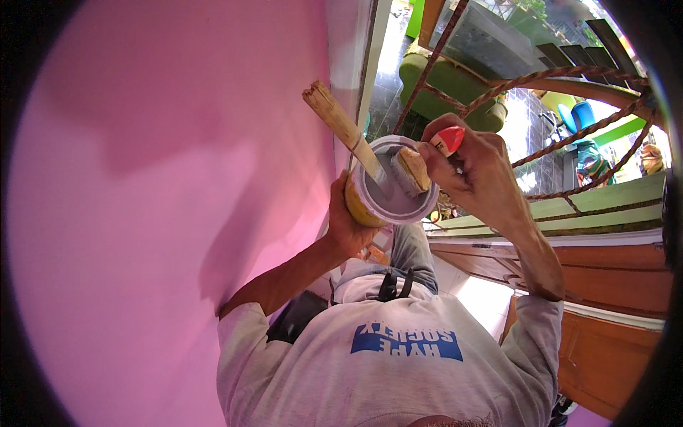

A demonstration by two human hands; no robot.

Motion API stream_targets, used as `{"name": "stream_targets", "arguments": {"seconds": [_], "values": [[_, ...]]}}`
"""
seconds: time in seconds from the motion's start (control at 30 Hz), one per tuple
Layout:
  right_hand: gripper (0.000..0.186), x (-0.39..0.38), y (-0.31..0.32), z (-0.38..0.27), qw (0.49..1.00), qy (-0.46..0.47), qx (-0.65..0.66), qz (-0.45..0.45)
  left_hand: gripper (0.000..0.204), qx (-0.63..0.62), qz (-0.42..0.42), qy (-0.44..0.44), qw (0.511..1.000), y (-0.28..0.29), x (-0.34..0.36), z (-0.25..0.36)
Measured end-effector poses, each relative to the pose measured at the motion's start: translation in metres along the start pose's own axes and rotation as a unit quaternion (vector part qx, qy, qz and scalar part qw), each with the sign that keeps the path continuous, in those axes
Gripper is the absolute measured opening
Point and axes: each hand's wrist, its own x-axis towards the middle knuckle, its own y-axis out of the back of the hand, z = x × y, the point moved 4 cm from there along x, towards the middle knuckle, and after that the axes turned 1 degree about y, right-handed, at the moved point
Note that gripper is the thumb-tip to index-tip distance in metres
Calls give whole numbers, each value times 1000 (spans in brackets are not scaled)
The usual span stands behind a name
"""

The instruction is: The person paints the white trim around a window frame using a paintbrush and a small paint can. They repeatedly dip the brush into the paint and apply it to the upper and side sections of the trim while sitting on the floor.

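Observation:
My left hand (346,217) is wrapped round the side of a small yellow tub (361,207) with a white rim, holding it tilted so its mouth faces up at me. Greyish-white paint (390,186) lies inside. A flat wooden stick (337,122) leans out over the tub's far left rim, its lower end in the paint. Closed round a paintbrush, my right hand (475,165) is at the tub's right rim. The brush's red handle end (449,140) sticks out between the fingers. Its tan, paint-smeared head (413,168) is inside the tub; my fingers hide the middle.
A pink wall (163,185) fills the left side. On the right is a window opening with a twisted, rusty metal grille (562,149) and a pale green sill (555,210). Beyond it are a green sofa (448,92) and a blue chair (578,117). Below the sill stands brown wooden furniture (605,285).

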Motion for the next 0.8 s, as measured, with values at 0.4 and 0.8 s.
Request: {"name": "stream_targets", "arguments": {"seconds": [0.4, 0.8], "values": [[11, -9, 16, -2, 993, 43, 43, 97, 65, 33, 34, -22, 999, 3, 1, 1], [12, -6, 15, 1, 991, 43, 65, 106, 75, 71, 48, -28, 996, 5, 2, 5]]}}
